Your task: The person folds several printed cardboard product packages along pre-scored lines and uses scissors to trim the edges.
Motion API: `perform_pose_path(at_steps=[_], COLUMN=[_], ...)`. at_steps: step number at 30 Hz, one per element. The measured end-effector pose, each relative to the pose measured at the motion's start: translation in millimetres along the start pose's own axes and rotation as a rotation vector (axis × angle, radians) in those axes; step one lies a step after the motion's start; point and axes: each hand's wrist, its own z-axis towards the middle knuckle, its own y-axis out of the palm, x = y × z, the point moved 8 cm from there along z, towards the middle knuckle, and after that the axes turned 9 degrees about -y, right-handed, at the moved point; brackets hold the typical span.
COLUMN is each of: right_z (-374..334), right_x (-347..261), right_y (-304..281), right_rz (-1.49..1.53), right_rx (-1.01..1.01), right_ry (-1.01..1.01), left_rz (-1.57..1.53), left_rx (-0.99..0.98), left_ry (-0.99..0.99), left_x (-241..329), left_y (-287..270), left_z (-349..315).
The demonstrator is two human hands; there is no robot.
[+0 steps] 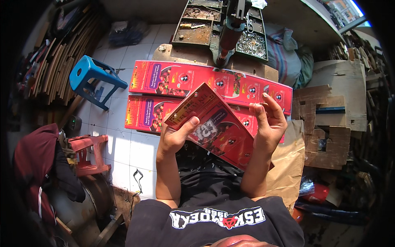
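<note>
Bare tile floor [123, 148] left of hands; red carton stacks [181, 78] ahead, cardboard pile [329, 123] crowds right.

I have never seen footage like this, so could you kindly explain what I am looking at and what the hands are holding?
This is one picture from a camera worn on a person's head, looking down; its wide lens bends straight edges. The two bare arms rising from the bottom are the wearer's own. The left hand and the right hand hold a flat red printed carton between them, tilted. Beyond it lie two stacks of red cartons, laid flat in rows. Behind those stands a metal press among trays of small metal parts. A blue stool stands on the tiled floor to the left.
</note>
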Motion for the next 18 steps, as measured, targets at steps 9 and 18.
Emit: perform_pose_path(at_steps=[9,18], right_z=[51.0,136.0], right_x=[19.0,94.2], right_y=[-24.0,3.2], right_rz=[-0.301,-0.661], right_rx=[-0.062,-0.339], right_ry=[-0.072,-0.103], left_rz=[-0.254,-0.271], left_rx=[0.096,0.105], left_ry=[0.002,-0.005], left_x=[-13.1,-19.2], left_y=[-39.4,-45.4], left_z=[16.3,23.5])
